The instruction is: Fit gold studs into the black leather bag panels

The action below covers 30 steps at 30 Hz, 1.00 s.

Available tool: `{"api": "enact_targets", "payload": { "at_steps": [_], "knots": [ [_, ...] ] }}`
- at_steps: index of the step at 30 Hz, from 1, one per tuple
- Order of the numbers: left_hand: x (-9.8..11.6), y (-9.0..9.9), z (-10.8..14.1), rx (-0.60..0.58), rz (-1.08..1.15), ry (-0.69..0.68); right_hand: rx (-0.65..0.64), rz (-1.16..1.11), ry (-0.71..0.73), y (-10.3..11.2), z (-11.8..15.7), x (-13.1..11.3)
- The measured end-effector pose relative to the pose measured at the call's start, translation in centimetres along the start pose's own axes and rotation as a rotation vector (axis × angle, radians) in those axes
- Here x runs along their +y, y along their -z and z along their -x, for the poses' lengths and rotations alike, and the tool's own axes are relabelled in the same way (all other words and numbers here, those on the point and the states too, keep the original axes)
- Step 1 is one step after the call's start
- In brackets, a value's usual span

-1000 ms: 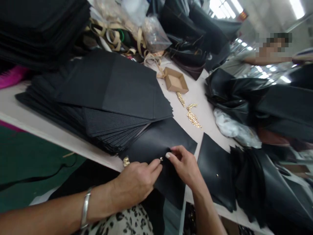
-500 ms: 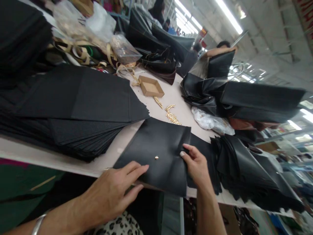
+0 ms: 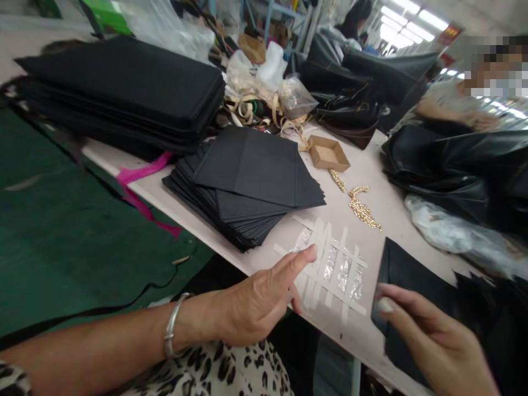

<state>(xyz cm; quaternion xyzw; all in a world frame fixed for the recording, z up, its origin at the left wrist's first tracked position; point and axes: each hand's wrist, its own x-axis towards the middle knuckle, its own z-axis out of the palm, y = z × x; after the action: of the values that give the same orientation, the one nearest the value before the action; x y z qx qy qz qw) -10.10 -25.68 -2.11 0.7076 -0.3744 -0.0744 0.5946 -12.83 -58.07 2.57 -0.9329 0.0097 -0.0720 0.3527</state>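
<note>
1. Pinching a black panel (image 3: 406, 272) between thumb and fingers, my right hand (image 3: 433, 335) is right of the white tape strips (image 3: 345, 301) on the tabletop (image 3: 371, 247).
2. My left hand (image 3: 259, 302) has its fingers outstretched, near those strips.
3. Gold chain (image 3: 363, 212) lies beyond them.

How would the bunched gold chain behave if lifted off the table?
The gold chain would probably hang limp, since its upper end lies curved. Its bunched links might tangle, and their metallic shine suggests some weight for its size.
</note>
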Motion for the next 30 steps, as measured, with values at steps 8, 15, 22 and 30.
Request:
{"api": "enact_targets", "payload": {
  "at_steps": [8,15,22,30],
  "knots": [
    [-1.3,1.1,1.4,0.035,-0.134,-0.095,-0.404,-0.175,0.295,-11.9,-0.7,-11.2],
    [-0.9,1.5,0.2,0.282,0.680,0.352,-0.315,-0.187,0.402,-10.7,-1.4,-10.6],
    [0.0,1.3,-1.6,0.628,1.187,0.460,-0.040,-0.082,0.419,-12.2,2.1,-9.8],
    [0.6,1.0,-2.1,0.683,1.242,0.496,0.037,-0.371,0.059,-16.6,4.4,-8.5]
  ]
}}
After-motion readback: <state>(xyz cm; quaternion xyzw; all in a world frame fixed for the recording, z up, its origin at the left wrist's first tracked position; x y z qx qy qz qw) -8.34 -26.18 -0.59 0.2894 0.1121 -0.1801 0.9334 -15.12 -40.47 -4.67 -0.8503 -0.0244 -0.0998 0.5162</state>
